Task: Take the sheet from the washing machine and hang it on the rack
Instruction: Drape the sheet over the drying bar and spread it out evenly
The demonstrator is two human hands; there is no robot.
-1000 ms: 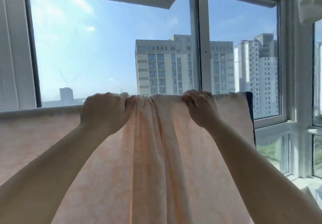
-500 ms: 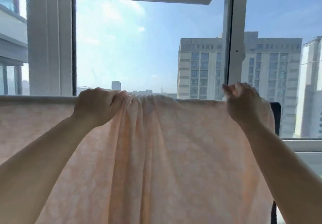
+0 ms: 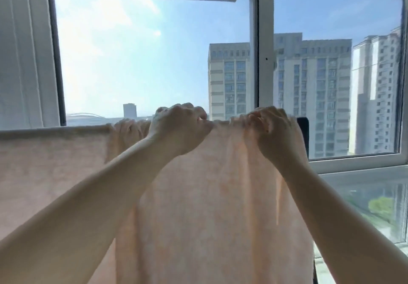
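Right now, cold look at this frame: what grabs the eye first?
The peach sheet fills the lower centre, draped from its top edge, with the left hand and right hand both gripping that edge side by side. Behind them, a big window shows bright sky and pale high-rise blocks at right.

Both hands point(image 3: 225, 126) grip the hanging peach sheet's point(image 3: 209, 206) top edge.

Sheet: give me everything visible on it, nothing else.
The sheet is thin, pale peach fabric with a faint mottled pattern, lit from behind by the window. It hangs down from a horizontal top edge; what carries it is hidden. The left stretch hangs flat; folds bunch beside the left hand. Both the left hand and the right hand grip its top edge close together. Its lower end runs out of frame.
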